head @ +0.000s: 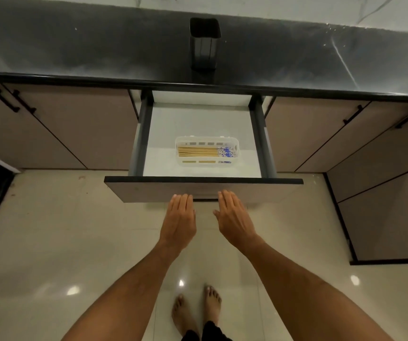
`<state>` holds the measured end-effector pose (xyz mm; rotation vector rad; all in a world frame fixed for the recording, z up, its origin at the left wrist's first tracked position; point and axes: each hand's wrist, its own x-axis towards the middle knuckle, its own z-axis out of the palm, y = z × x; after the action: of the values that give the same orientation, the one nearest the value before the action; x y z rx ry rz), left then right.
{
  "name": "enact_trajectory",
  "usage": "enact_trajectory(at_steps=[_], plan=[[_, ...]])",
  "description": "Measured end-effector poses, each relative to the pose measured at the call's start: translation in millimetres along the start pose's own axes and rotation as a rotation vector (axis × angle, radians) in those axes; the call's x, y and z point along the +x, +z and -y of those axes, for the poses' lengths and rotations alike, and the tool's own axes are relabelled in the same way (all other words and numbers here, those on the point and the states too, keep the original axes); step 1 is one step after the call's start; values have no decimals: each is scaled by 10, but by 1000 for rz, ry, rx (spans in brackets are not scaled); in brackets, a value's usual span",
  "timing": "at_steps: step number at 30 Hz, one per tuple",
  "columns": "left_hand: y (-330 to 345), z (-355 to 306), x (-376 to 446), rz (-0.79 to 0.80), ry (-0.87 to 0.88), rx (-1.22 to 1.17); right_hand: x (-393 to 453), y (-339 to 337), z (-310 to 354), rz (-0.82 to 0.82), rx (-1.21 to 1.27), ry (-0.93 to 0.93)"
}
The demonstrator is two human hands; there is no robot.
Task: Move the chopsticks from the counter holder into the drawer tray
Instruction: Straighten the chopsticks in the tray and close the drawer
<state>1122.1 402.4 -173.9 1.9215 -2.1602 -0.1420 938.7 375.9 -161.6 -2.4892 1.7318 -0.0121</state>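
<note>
The scene is dim and softly lit from overhead, with small bright glare spots on the glossy floor tiles (50, 242) and a hazy sheen plus a thin streak of reflection across the dark countertop (321, 50). The pale inside of the open drawer (200, 119) is the brightest area, while the cabinet fronts sit in flat shadow. Wide-angle distortion bows the counter edge and splays the cabinets outward at the sides, and fine detail looks soft and smeared throughout.

Wooden chopsticks (199, 151) lie in a white plastic tray (206, 163); the dark counter (99, 52) looks glossy.
</note>
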Motion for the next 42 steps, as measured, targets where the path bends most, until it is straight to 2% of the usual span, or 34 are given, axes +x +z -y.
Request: enact_trajectory(at_steps=[3, 8, 12, 14, 17, 23, 31, 37, 42], plan=[[117, -8, 62, 33, 43, 20, 65, 120, 5, 56, -36, -51], [323, 4, 342, 190, 100, 3, 368, 241, -22, 132, 13, -87], [569, 21, 479, 404, 110, 15, 560, 337, -49, 254, 64, -104], [689, 25, 520, 513, 35, -7, 662, 361, -49, 299, 75, -97], [773, -15, 589, 399, 46, 132, 823, 395, -57, 316, 30, -96], [920, -53, 773, 440, 164, 426, 1020, 503, -153, 297, -22, -150], [984, 91, 1615, 448, 136, 390, 1803, 465, -311, 300, -67, -118], [1076, 271, 2359, 334, 93, 378, 2543, 358, -472, 262, -108, -117], [1137, 420, 3054, 315, 99, 364, 3202, 255, -609, 267, -122, -97]])
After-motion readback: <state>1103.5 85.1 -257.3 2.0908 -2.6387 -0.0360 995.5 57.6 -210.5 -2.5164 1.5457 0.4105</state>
